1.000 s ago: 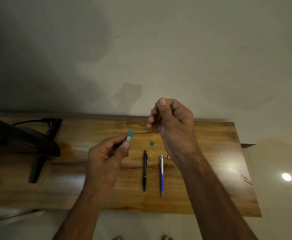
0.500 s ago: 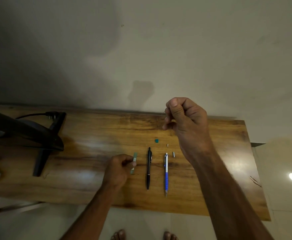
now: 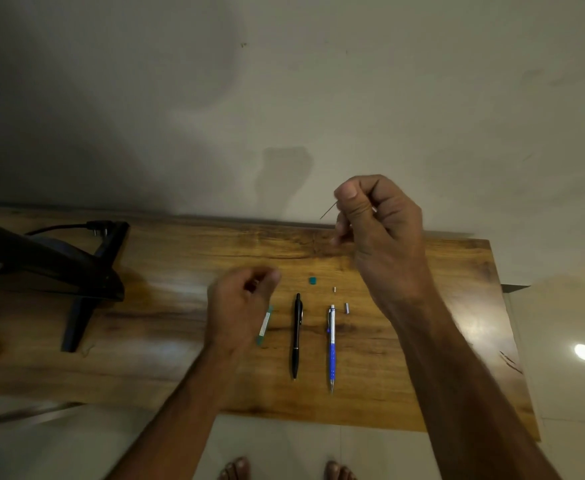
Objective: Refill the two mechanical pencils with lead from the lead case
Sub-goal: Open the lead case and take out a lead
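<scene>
lead [image 3: 328,212], pinched by our right hand [image 3: 381,233]; left hand [image 3: 239,306] slack, empty. we should slide it straight, gently, into blue pencil [image 3: 332,344] beneath our fingers.

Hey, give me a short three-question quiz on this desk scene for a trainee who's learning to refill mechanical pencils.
1. True or false: the lead case lies on the table, left of the black pencil.
2. What does the right hand pinch? A) a thin lead; B) a screwdriver; C) the lead case.
3. Fill in: the small metal cap lies just right of the top of the ____ pencil.

Key: 1 true; 2 A; 3 blue, that is, the blue pencil.
</scene>
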